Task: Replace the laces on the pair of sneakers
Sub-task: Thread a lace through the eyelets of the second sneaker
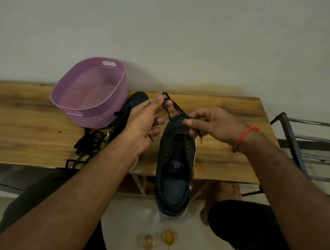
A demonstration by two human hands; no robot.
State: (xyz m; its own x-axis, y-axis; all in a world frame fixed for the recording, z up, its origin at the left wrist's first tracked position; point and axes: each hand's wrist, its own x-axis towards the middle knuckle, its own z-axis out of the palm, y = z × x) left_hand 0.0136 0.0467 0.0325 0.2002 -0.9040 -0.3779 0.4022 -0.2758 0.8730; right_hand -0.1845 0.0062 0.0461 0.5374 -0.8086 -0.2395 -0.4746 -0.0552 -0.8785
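A black sneaker [175,164] lies on the wooden table [226,162], toe away from me, heel hanging over the near edge, its eyelets unlaced. My left hand [144,123] pinches a black lace [175,106] above the toe. My right hand [213,124] pinches the same lace near the toe, with an end hanging below its fingers. The second black sneaker [130,106] lies behind my left hand, mostly hidden by it and my forearm. A loose pile of black laces [88,143] lies on the table to the left.
A purple perforated plastic basket [92,94] stands at the back left, touching the second sneaker. A grey metal rack [307,150] stands to the right of the table. A wall runs behind. Two small yellowish objects [158,239] lie on the floor between my knees.
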